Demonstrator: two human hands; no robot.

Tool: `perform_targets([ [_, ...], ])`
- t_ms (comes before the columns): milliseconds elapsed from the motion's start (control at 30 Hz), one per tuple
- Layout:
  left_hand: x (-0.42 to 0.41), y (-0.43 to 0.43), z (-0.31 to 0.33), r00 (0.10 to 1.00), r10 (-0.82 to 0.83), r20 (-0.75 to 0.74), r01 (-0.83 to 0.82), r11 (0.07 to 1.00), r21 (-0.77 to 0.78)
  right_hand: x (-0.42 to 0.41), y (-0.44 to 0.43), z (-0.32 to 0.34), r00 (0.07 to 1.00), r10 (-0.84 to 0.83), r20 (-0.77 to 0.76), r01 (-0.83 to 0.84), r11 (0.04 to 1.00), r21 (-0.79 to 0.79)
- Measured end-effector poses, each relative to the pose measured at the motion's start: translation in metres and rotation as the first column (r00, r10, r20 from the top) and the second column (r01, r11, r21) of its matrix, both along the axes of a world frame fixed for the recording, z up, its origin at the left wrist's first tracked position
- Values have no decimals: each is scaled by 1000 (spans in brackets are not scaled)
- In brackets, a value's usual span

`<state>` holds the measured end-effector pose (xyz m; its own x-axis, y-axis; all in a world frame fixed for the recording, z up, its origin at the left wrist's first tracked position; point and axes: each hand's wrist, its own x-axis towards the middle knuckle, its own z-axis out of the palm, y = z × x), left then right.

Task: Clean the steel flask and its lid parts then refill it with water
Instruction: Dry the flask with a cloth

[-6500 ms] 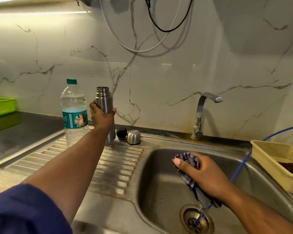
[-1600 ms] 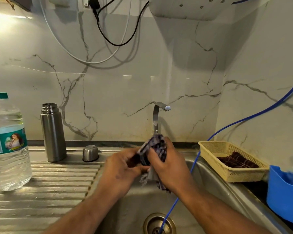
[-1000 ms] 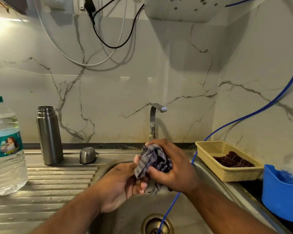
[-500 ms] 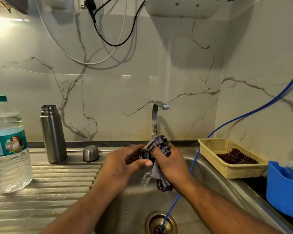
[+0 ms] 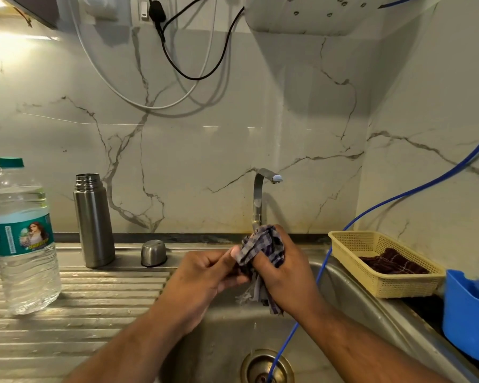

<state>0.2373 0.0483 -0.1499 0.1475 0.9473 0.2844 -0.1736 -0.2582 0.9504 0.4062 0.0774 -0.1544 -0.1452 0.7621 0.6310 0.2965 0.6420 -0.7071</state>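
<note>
both hands meet over the far part of the sink (image 5: pixel 219 341), just in front of the tap (image 5: pixel 259 200). steel flask (image 5: pixel 93 222) stands upright and uncapped on the far left ledge, well left of the hands, nobody touching it. its steel cap (image 5: pixel 153 252) sits mouth down just right of the flask, between flask and left hand (image 5: pixel 205 275), apart from both. right hand (image 5: pixel 285 275) has fingers curled tight round a bunched checked cloth (image 5: pixel 260 247); loose ends hang below the fist. left hand fingers curl in toward the cloth, thumb tip against it, pinching a small dark piece (image 5: pixel 239 270) that is mostly hidden between fingers and cloth; cannot tell what it is. plastic water bottle (image 5: pixel 22 239), green cap on, nearly full, stands on the ribbed drainboard (image 5: pixel 67 313) at left, nearer than the flask. yellow basket (image 5: pixel 382 283) on the right rim of the sink holds a dark folded cloth (image 5: pixel 393 265). blue tub (image 5: pixel 465 316) near right; contents unclear. blue hose (image 5: pixel 398 197) comes down from the right wall, passes behind the right forearm and ends in the drain (image 5: pixel 266 367).
</note>
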Motion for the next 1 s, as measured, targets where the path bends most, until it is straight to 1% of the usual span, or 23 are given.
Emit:
perform_targets([
  [33,0,-1,0,990,71,-118,-58,992,111,-2,1,0,999,-9,-45,7,999,-53],
  [100,-1,-1,0,914,255,-315,-163,943,290,-7,3,0,991,-22,-135,-6,979,-203],
  [133,-2,0,0,882,301,-362,-183,928,325,-8,4,-1,988,-29,-153,-13,962,-272],
  [167,-3,1,-1,882,292,-370,-174,932,319,-9,4,-2,988,-38,-152,-11,950,-312],
  [233,-5,1,-2,945,179,-274,-124,970,209,-8,4,-3,989,-58,-132,16,955,-295],
  [267,-6,1,-3,972,132,-194,-110,987,119,-8,4,-4,990,-58,-132,22,966,-258],
  [333,-8,4,-4,996,69,-54,-75,992,-103,-6,2,-4,991,-19,-130,-3,986,-164],
  [400,-8,3,-1,999,-23,-23,16,960,-278,-5,2,-5,998,23,-56,-25,999,-39],
  [433,-8,1,0,997,-72,-19,61,941,-334,-6,2,-7,1000,21,-7,-21,1000,20],
  [500,-8,-1,3,993,-114,-6,104,924,-368,-5,3,-10,999,-7,42,3,996,91],
  [600,-8,-1,7,997,-72,34,79,941,-330,-3,4,-11,997,-21,78,12,992,124],
  [667,-8,-1,4,996,-52,79,72,958,-276,-3,4,-11,996,-20,85,10,994,113],
  [700,-7,0,1,998,-39,46,47,978,-201,-4,3,-9,998,-18,55,13,996,83],
  [733,-7,1,-3,998,4,-70,-11,996,-90,-6,3,-8,1000,-20,6,20,1000,25],
  [767,-7,3,-6,968,90,-236,-81,996,47,-7,3,-6,999,-28,-43,25,998,-63],
  [800,-8,5,-8,888,219,-404,-148,969,199,-9,3,-4,996,-38,-75,25,986,-166],
  [833,-10,7,-8,788,344,-511,-186,923,336,-9,3,-4,994,-28,-103,-2,961,-277],
  [867,-11,10,-8,713,441,-546,-197,872,447,-9,2,-3,989,1,-146,-58,921,-386],
  [900,-11,11,-7,679,489,-548,-186,836,516,-9,1,-2,981,31,-193,-120,876,-467],
  [933,-11,11,-8,678,498,-540,-177,824,538,-9,0,-1,974,39,-225,-150,850,-505],
  [967,-10,12,-9,719,471,-511,-188,840,509,-8,1,-1,974,25,-226,-139,853,-504],
  [1000,-9,11,-9,781,422,-461,-209,872,444,-7,2,0,980,-7,-199,-90,876,-473],
])
